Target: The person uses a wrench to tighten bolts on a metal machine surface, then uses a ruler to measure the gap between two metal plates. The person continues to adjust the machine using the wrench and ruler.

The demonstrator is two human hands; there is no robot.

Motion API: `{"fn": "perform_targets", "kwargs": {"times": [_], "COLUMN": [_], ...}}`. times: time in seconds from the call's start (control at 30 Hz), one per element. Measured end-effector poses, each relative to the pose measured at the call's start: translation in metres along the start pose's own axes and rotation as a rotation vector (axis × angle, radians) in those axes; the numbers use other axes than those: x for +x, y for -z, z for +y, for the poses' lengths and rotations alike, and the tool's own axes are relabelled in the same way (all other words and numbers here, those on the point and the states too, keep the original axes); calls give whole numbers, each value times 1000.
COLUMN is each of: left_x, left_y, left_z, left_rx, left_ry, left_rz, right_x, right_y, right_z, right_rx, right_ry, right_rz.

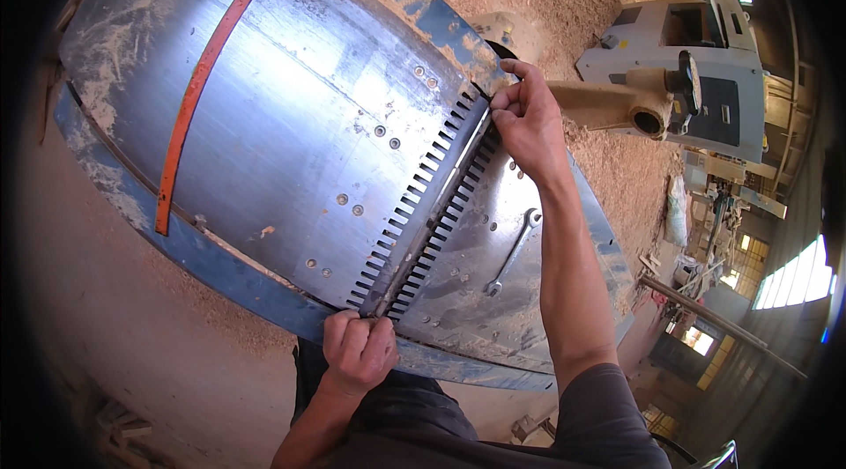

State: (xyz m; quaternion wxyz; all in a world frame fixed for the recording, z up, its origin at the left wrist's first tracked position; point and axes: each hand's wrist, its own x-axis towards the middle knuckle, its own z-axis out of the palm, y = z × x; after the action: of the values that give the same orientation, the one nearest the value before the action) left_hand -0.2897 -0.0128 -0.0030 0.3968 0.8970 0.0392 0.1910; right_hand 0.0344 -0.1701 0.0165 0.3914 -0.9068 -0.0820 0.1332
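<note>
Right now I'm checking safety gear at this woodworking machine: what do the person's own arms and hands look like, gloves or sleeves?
No gloves: the left hand and right hand are both bare, without rings or a watch in sight. Both forearms are bare too. A short dark grey sleeve covers the right upper arm; the left arm shows no sleeve within the picture.

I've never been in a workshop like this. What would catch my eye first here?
Probably the big shiny steel machine table, dusted with sawdust, with a slot edged by dark comb-like teeth running across its middle. The left hand grips the slot's near end and the right hand its far end. An orange curved strip marks the table's left side, and a silver wrench lies right of the slot.
</note>
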Motion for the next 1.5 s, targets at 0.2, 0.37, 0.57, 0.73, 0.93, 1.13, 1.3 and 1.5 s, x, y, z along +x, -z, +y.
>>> {"fn": "perform_targets", "kwargs": {"times": [0.2, 0.37, 0.57, 0.73, 0.93, 1.13, 1.3, 1.5], "left_x": [1, 0, 1, 0, 2, 1, 1, 2], "left_y": [1, 0, 1, -1, 0, 0, 1, 1], "left_z": [0, 0, 0, 0, 1, 0, 1, 2], "left_rx": [10, 15, 1, 10, 15, 20, 15, 3], "left_ry": [-9, -11, -7, -10, -16, -18, -18, -22], "left_rz": [-6, -1, -3, 16, 15, 4, 16, 15], "right_x": [-1, -4, -4, -3, -1, -2, -3, -2], "right_y": [2, 1, -3, 0, 2, 2, 1, 3], "right_z": [-2, -1, 1, 0, 3, 3, 4, 7], "right_rx": [-39, -34, -42, -69, -15, 24, 30, 30], "right_ry": [5, 27, -3, 33, 43, 51, 57, 60], "right_rz": [-18, 1, 37, 8, -14, -34, -31, -38]}}
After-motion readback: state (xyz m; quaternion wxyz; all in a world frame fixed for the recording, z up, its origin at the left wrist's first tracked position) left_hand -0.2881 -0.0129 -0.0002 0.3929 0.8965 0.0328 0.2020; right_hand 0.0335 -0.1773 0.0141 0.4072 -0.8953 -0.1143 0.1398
